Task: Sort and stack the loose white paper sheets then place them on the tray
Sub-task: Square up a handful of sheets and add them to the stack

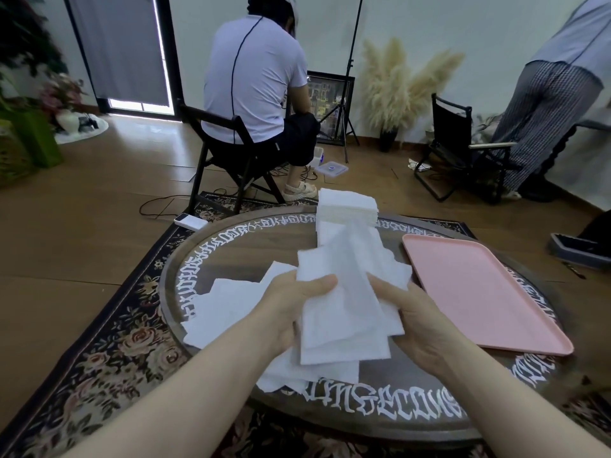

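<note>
White paper sheets, a small uneven bundle (344, 302), are held up above the round dark wooden table with white lettering round its rim (380, 414). The left hand (291, 312) grips the bundle's left edge, thumb laid across the top sheet and fingers hidden beneath. The right hand (413, 319) holds the right edge, thumb on top and fingers curled under the paper. More loose white sheets (228, 309) lie scattered on the table below and to the left of the hands, overlapping one another. At the far side of the table sits a neat squared stack of white sheets (347, 203), with a few sheets trailing from it toward the hands. The flat pink rectangular plastic tray (479, 292) rests on the table's right part, just beside the right hand, and holds nothing. Under the table lies a dark floral rug (109, 352). Beyond, a person in a white shirt (254, 77) sits on a black folding chair (228, 160).
</note>
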